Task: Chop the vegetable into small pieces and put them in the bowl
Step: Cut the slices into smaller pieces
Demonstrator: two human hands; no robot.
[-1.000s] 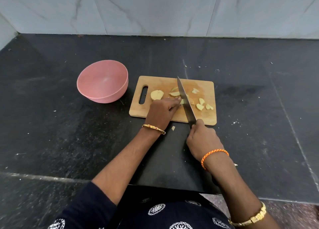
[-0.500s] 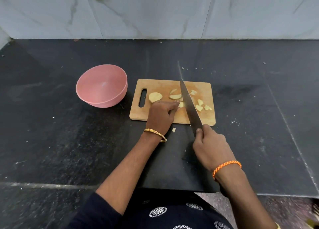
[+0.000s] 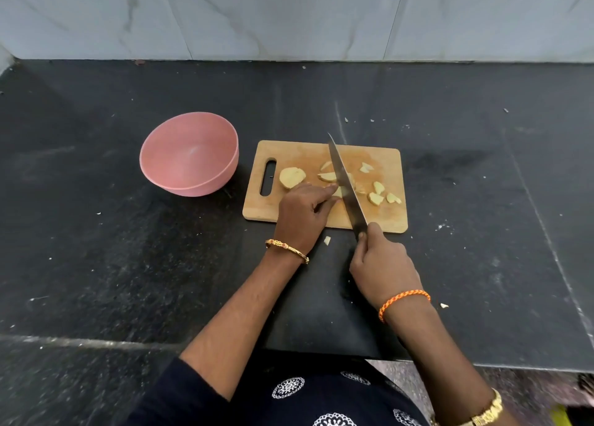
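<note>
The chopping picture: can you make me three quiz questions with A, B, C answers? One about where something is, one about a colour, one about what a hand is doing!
1. Where is the bowl?
A. left of the board
B. on the board
C. right of the board

2. What colour is the bowl?
A. green
B. pink
C. white

3. What is the right hand doing?
A. lying flat
B. holding the bowl
C. holding the knife

Answers:
1 A, it stands on the counter beside the board's handle slot.
2 B, it is pink all over.
3 C, its fingers wrap the handle, with the blade over the pieces.
</note>
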